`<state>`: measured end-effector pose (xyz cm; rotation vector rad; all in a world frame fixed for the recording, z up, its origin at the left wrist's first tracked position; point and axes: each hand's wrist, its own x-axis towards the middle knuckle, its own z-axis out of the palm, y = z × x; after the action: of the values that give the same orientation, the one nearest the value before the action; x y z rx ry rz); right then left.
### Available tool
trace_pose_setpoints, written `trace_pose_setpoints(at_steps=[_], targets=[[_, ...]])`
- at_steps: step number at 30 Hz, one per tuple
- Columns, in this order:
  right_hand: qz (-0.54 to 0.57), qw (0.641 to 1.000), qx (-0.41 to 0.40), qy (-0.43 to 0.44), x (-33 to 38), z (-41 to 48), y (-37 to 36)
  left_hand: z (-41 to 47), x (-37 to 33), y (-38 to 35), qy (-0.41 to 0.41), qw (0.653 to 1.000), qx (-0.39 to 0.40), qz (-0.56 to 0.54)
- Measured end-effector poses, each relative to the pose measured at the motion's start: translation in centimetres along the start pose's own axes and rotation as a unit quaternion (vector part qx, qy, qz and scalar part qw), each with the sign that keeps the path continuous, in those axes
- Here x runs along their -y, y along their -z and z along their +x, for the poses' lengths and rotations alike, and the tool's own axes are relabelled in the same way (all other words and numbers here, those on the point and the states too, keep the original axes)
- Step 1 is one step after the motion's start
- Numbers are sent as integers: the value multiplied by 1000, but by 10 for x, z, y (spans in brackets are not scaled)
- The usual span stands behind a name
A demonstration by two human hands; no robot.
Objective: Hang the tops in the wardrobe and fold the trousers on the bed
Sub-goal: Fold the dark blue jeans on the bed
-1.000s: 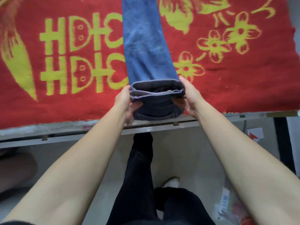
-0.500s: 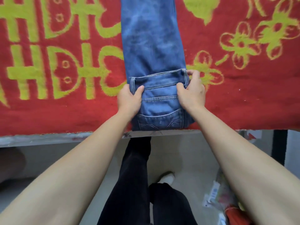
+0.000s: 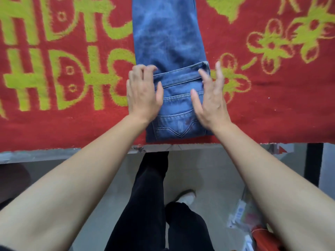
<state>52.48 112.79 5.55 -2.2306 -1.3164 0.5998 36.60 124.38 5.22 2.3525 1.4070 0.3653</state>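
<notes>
The pinch is released, and the left hand (image 3: 143, 95) and right hand (image 3: 210, 100) now press flat, fingers spread, holding nothing, so the jeans (image 3: 166, 38) lie once-folded on the red blanket (image 3: 272, 109) at the bed's near edge.

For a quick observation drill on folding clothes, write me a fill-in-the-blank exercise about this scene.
1. The left hand and right hand flank folded blue denim ____.
2. These lie on a ____ blanket patterned in yellow-green.
3. The folded-over end shows a stitched back ____.
4. The person's own trousers, seen below the bed edge, are ____.

Missing words: jeans, red, pocket, black.
</notes>
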Motion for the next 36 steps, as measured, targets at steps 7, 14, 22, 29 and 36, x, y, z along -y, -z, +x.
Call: trace_pose_setpoints(at_steps=[7, 14, 22, 29, 36], targets=[[-308, 912, 226, 152, -23, -78, 6, -85, 22, 2, -220, 911, 288, 196], [-362, 896, 242, 89, -3, -51, -10, -83, 9, -11, -122, 921, 341, 146], [-230, 936, 257, 73, 36, -100, 50, -114, -10, 68, -11, 925, 379, 22], [-154, 915, 373, 4, 45, -150, 83, -168, -19, 116, 114, 887, 416, -163], [63, 959, 246, -123, 43, -43, 99, -74, 13, 109, 300, 854, 206, -371]])
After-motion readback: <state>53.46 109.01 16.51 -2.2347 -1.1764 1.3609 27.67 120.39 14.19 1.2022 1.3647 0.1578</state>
